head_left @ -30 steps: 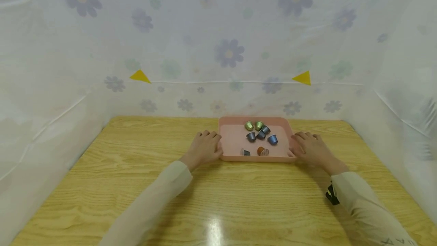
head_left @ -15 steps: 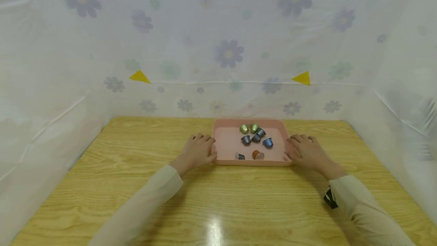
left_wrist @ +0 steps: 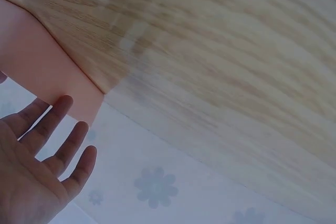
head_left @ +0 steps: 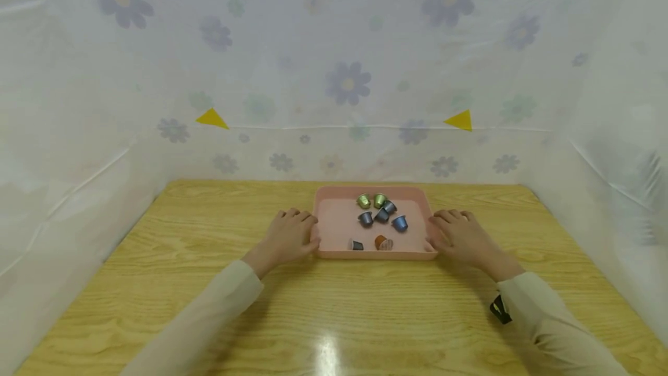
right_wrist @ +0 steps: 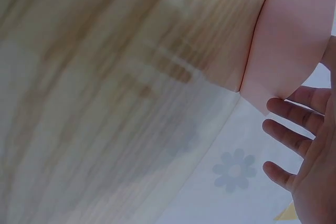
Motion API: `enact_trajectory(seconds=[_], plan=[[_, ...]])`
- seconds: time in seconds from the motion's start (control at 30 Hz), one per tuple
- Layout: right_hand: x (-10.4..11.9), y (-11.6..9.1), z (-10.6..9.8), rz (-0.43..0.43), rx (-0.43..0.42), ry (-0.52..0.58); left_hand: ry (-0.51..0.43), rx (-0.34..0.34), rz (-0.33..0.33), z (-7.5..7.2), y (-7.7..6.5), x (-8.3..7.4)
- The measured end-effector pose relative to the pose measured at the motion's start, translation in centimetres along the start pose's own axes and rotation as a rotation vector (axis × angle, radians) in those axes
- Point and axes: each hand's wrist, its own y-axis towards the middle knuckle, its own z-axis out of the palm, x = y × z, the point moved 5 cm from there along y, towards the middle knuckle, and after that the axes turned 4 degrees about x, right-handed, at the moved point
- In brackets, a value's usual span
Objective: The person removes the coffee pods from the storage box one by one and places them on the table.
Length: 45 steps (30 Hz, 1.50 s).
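Observation:
A pink rectangular tray [head_left: 334, 213] lies on the wooden table in the head view. Coffee capsules lie loose in it: green ones [head_left: 363, 201] at the back, dark ones [head_left: 366, 219] and a blue one [head_left: 400, 223] in the middle, a dark capsule [head_left: 357, 245] and an orange one [head_left: 383, 242] by the front wall. My left hand [head_left: 286, 238] holds the tray's left side, while my right hand [head_left: 461, 239] holds its right side. Both wrist views show some fingers spread against or beside the outer wall; each thumb is partly hidden at the rim.
The wooden table [head_left: 334, 306] extends in front of the tray and to both sides. Behind it hangs a white flowered sheet [head_left: 282, 74] with two yellow triangles, and pale sheets close off the left and right. A black object [head_left: 501, 310] shows beside the right cuff.
Both hands and the tray have shifted left and slightly nearer to me. The capsules have travelled with the tray, keeping their arrangement.

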Motion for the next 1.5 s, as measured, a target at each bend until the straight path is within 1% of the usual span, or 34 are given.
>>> enact_trajectory(seconds=[0.17, 0.47, 0.77, 1.0, 1.1, 1.23, 1.37, 1.5], plan=[[0.7, 0.1, -0.2, -0.019, -0.011, -0.017, 0.015, -0.013, 0.000, 0.0, -0.6, 0.4], [2.0, 0.1, -0.3, -0.046, -0.038, -0.022, -0.001, -0.042, 0.002, -0.3, -1.9, 1.1], [2.8, 0.1, -0.3, -0.055, -0.042, 0.030, 0.024, -0.069, 0.007, -0.4, -3.0, 1.7], [3.6, 0.0, -0.2, -0.061, -0.049, 0.013, 0.021, -0.093, 0.013, -0.7, -4.0, 1.9], [4.1, -0.1, -0.4, -0.074, -0.064, 0.012, 0.004, -0.102, 0.012, -0.8, -4.4, 2.0], [4.3, -0.1, -1.2, -0.100, -0.079, 0.018, -0.005, -0.107, 0.017, -1.3, -4.7, 2.0], [4.3, -0.1, -1.9, -0.118, -0.089, 0.030, -0.001, -0.116, 0.028, -1.9, -4.8, 1.8], [4.7, -0.2, -2.0, -0.120, -0.082, 0.027, 0.012, -0.125, 0.037, -2.1, -5.2, 1.8]])
